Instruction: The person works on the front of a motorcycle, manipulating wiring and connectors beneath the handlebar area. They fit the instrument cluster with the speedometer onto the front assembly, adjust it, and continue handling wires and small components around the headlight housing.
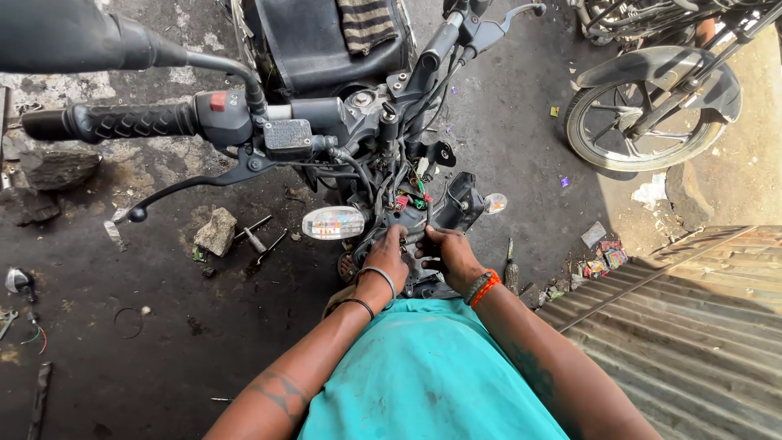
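Left hand — fingers curled shut on the wiring bundle of the motorcycle's stripped front; right hand just beside it, closed on the black bracket; clear turn-signal lamp just left of the left hand; screwdriver right of the right wrist.

The floor is dark, oil-stained concrete with paler worn patches toward the upper left of the frame. A rough grey stone lies left of centre, with a couple of metal tools just beside it. A thin wire ring sits at lower left, and a small shiny part at the far left edge. What may be a screwdriver lies right of centre. Coloured scraps of litter gather near the corrugated metal sheet at lower right.
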